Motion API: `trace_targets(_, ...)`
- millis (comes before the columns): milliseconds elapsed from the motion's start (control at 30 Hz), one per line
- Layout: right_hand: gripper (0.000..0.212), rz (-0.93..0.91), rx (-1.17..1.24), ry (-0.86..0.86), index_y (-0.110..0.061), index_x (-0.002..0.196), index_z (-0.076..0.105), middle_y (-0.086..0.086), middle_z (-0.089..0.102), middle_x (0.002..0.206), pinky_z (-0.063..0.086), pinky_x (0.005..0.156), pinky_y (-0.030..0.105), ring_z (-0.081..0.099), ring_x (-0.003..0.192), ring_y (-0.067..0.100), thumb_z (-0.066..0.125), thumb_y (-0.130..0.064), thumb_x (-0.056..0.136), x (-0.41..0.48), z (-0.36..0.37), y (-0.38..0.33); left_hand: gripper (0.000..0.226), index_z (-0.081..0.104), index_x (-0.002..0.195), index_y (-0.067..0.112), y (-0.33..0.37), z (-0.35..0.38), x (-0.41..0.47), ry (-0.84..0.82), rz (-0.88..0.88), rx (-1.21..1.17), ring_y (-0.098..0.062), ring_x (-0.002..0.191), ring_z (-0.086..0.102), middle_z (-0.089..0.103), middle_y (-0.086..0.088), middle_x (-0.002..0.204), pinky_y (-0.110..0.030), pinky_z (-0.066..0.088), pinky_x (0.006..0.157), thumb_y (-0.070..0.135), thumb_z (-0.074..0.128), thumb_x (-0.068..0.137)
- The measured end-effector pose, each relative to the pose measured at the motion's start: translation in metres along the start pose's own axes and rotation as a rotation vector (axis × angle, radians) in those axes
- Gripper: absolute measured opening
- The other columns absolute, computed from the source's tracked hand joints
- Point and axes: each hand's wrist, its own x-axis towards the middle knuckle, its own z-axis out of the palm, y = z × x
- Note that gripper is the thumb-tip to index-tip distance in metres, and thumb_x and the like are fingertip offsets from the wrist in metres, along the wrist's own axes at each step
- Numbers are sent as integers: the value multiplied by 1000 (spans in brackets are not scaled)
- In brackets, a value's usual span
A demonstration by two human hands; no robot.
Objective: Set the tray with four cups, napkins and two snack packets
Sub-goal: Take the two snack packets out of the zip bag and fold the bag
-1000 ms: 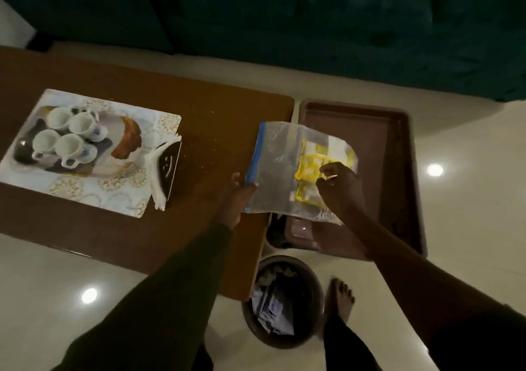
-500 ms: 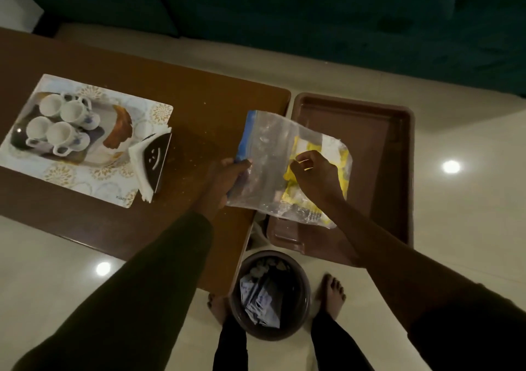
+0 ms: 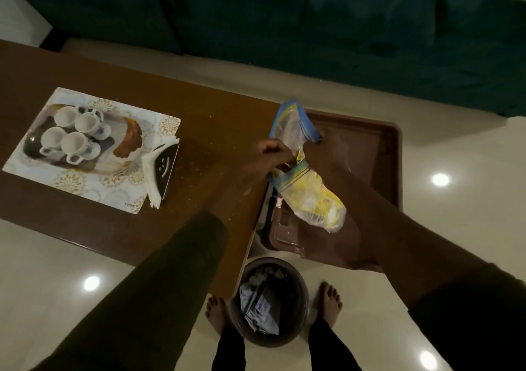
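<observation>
A clear zip bag (image 3: 308,197) with a blue seal and yellow snack packets inside hangs over the gap between the table and a brown tray (image 3: 378,154). My left hand (image 3: 270,151) and my right hand (image 3: 318,154) both grip the bag's mouth near the blue strip, close together. On the brown table (image 3: 216,131) at the left lies a patterned tray (image 3: 94,148) bearing several white cups (image 3: 72,140). A black napkin holder (image 3: 165,168) with white napkins stands at that tray's right edge.
A round bin (image 3: 270,299) with crumpled wrappers stands on the pale floor between my bare feet. A dark green sofa (image 3: 313,23) runs along the far side. Crumbs dot the table near my left hand.
The bag has swung from lying flat to hanging with its mouth up. My left hand moved from the bag's left edge to its mouth. My right hand shifted from the packets to the mouth.
</observation>
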Motion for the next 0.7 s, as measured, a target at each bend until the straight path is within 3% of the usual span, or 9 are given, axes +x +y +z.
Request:
trace_targets(67,30,-37,30,49,-16,58,41,-4,39,55,29,47,22,39,49,9,52,-3,82,-3,-4,-1,15,66,101,6,-6,-3,2,280,86,4,-15,80,67,70,-11,95,-30,55,66,14,67,88)
trace_targets(167,14,-146,19,71,-12,70,50,-6,45,61,33,47,18,43,53,7,53,-8,83,-12,-14,-11,52,54,127,18,-8,-3,7,489,70,99,-13,105,55,56,0,123,-33,54,82,22,77,80)
trace_targets(233,8,-196,65,63,-12,75,51,-6,46,62,33,46,13,42,54,6,51,-12,83,-18,-22,-20,69,44,137,20,-1,-2,9,467,-79,36,-16,108,53,47,2,129,-38,55,81,24,79,78)
trace_targets(333,25,-285,121,58,-20,63,38,-8,37,58,29,43,12,37,49,2,51,-15,84,-25,-28,-43,53,48,132,7,15,-4,10,364,-173,-165,-27,96,65,63,-14,119,-47,57,84,12,71,85)
trace_targets(433,28,-346,241,74,-16,63,36,-8,34,56,26,43,15,33,48,2,54,-15,84,-30,-26,-73,25,56,109,8,44,-19,2,467,3,-309,-16,63,60,65,-8,82,-32,52,63,-2,60,86)
trace_targets(500,33,-376,313,128,-21,59,32,-9,32,54,26,42,13,34,43,1,56,-15,82,-33,-24,-90,25,55,95,16,65,-40,-6,572,172,-369,-8,48,53,60,-2,72,-23,45,50,-6,56,84)
trace_targets(600,26,-379,391,161,-26,65,41,-12,41,57,31,45,9,42,45,-5,57,-16,82,-38,-20,-101,31,55,93,18,90,-69,-21,564,382,-329,-2,45,50,59,2,72,-19,43,47,-10,54,78)
trace_targets(700,8,-309,372,102,-19,81,52,-8,52,67,40,49,9,53,55,-6,56,-19,87,-43,-9,-90,32,56,95,20,98,-85,-30,460,434,-170,0,55,57,64,11,73,-18,47,56,-6,56,76)
